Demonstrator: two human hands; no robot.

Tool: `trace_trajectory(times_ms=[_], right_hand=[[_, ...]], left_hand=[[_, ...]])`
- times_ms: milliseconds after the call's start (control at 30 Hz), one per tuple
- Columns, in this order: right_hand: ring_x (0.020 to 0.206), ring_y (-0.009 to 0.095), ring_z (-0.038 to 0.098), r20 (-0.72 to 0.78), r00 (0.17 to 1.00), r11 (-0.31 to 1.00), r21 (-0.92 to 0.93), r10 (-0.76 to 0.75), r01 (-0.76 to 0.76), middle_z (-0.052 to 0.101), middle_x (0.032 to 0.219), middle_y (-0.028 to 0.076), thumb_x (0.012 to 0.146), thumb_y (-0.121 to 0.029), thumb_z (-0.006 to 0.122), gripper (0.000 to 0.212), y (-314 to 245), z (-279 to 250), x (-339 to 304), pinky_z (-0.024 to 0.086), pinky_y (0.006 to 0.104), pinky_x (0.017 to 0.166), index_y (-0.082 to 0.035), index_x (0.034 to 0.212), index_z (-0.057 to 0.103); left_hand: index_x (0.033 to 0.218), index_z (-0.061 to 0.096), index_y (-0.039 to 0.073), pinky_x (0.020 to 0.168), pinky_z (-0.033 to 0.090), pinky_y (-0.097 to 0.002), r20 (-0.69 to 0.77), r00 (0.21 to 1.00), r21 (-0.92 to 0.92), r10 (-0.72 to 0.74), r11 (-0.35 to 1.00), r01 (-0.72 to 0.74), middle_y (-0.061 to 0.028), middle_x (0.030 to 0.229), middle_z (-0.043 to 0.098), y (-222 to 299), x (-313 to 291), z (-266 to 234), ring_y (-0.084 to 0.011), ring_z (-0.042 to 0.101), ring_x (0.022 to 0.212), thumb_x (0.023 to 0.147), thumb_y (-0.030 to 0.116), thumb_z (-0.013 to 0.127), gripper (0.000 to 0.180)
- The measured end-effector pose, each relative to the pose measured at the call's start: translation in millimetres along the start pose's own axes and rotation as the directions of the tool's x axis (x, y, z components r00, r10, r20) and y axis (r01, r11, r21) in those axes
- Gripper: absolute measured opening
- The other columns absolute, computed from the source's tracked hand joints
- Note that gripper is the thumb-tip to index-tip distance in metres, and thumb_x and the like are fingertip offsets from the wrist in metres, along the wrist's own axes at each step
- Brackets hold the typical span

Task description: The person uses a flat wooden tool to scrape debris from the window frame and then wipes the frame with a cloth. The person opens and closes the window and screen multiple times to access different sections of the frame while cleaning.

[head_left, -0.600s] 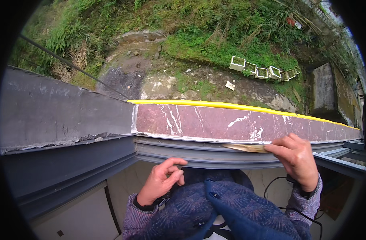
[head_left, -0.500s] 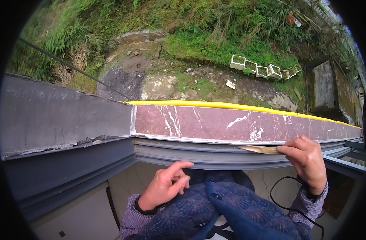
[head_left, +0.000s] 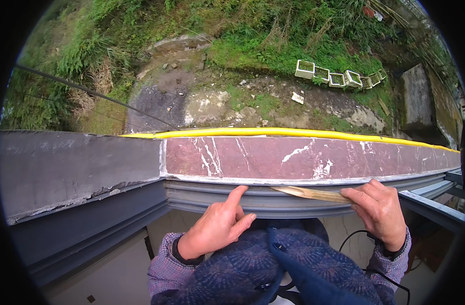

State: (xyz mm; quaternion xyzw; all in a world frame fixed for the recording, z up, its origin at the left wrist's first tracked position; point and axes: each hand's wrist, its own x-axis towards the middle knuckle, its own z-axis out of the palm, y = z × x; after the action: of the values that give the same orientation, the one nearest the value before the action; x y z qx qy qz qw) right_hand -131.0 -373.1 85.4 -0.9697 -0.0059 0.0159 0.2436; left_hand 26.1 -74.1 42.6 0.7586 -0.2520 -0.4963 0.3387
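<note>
My right hand pinches one end of a flat, pale wooden stick. Its pointed, split-looking end reaches left along the grey metal window track, close to the back groove. My left hand holds nothing; its index finger stretches forward to the track's back edge, and the thumb stands apart. The other left fingers are curled. Behind the track runs a reddish stone sill with white veins and white smears.
A yellow hose or pipe follows the sill's outer edge, with a drop to rough ground beyond. White planter boxes stand below. A dark frame lies left; metal rails and a black cable lie right.
The stick and my right hand have moved left along the track. My left hand has moved forward, its index finger now at the track's back edge. The view has shifted slightly.
</note>
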Motion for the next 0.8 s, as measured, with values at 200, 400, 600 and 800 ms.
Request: trace_trajectory(times_ms=[200, 400, 600, 800], right_hand=[[0.072, 0.027, 0.06, -0.01, 1.0, 0.991, -0.131, -0.006, 0.004, 0.065, 0.079, 0.007, 0.069, -0.002, 0.073, 0.032, 7.5, -16.3, -5.3, 0.051, 0.0388, 0.063, -0.006, 0.101, 0.07], [0.074, 0.023, 0.057, 0.152, 0.986, 0.947, -0.298, -0.075, 0.118, 0.054, 0.076, 0.005, 0.075, -0.009, 0.063, 0.029, -2.8, 10.6, 15.7, 0.048, 0.0352, 0.068, -0.005, 0.104, 0.066], [0.07, 0.03, 0.062, 0.053, 0.995, 0.995, -0.067, 0.083, -0.08, 0.06, 0.075, 0.01, 0.076, -0.003, 0.071, 0.03, 6.5, -11.8, -3.3, 0.05, 0.0413, 0.061, -0.005, 0.105, 0.065], [0.074, 0.035, 0.065, 0.129, 0.971, 0.98, -0.002, 0.199, -0.2, 0.062, 0.079, 0.013, 0.076, -0.003, 0.074, 0.03, 16.1, -22.9, -15.0, 0.05, 0.0443, 0.063, -0.006, 0.104, 0.065]], left_hand=[[0.141, 0.034, -0.007, 0.051, 0.05, -0.0268, 0.098, 0.994, -0.08, -0.057, 0.995, 0.065, -0.0113, 0.076, 0.069, 4.4, 6.2, -12.4, -0.0131, 0.064, 0.054, 0.101, 0.011, 0.06, 0.051], [0.145, 0.032, -0.005, 0.051, 0.05, -0.0253, 0.109, 0.988, -0.184, -0.106, 0.975, 0.125, -0.011, 0.083, 0.069, 2.6, 8.3, -8.6, -0.0111, 0.062, 0.056, 0.103, 0.011, 0.058, 0.052], [0.152, 0.026, -0.002, 0.054, 0.05, -0.024, 0.176, 0.984, -0.277, -0.012, 0.959, 0.062, -0.0103, 0.084, 0.068, 1.3, 11.3, -1.2, -0.0102, 0.061, 0.058, 0.103, 0.01, 0.057, 0.059], [0.15, 0.029, -0.004, 0.052, 0.05, -0.0252, 0.057, 0.998, -0.269, -0.014, 0.963, 0.029, -0.0109, 0.083, 0.068, 1.1, 4.0, 6.3, -0.0104, 0.061, 0.058, 0.102, 0.008, 0.057, 0.057]])
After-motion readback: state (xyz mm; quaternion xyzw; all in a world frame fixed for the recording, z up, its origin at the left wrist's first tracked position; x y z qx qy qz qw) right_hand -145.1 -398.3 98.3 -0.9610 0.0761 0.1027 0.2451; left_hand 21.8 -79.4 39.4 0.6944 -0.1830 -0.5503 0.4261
